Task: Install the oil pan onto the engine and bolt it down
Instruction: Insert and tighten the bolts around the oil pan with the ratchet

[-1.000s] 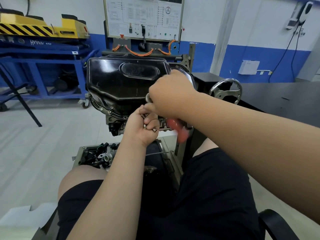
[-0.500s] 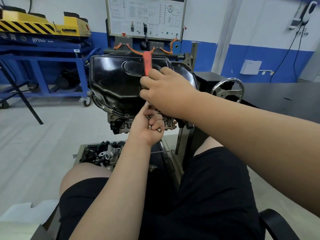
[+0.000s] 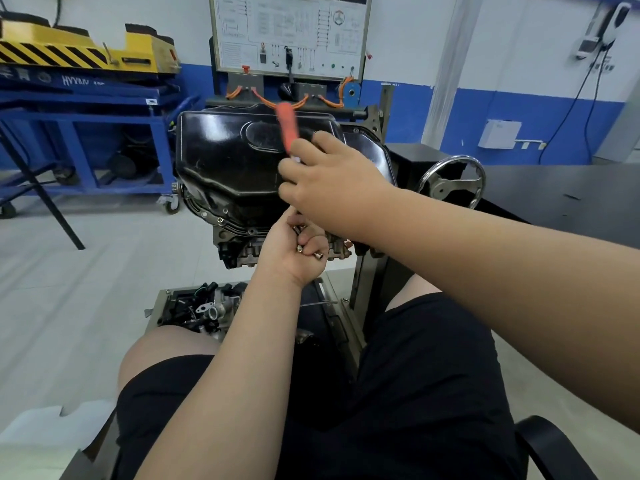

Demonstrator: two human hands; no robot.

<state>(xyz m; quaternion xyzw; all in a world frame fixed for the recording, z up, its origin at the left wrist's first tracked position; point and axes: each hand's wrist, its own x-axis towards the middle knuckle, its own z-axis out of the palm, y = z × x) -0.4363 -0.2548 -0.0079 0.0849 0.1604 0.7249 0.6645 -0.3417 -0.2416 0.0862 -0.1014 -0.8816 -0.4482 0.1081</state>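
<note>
Right hand (image 3: 332, 181) lies across the glossy black pressed-steel oil pan (image 3: 228, 157), which sits on the dark engine block (image 3: 239, 254), bottom facing the camera, long axis running left to right. That hand grips an orange-handled tool (image 3: 286, 128), its blurred handle pointing up. Just below, the left hand (image 3: 291, 252) is clenched round small silver bolts (image 3: 319, 255). Pale floor tiles (image 3: 86, 289) spread beneath; a blue steel cart (image 3: 86, 140) stands by the blue-and-white wall (image 3: 519, 46).
</note>
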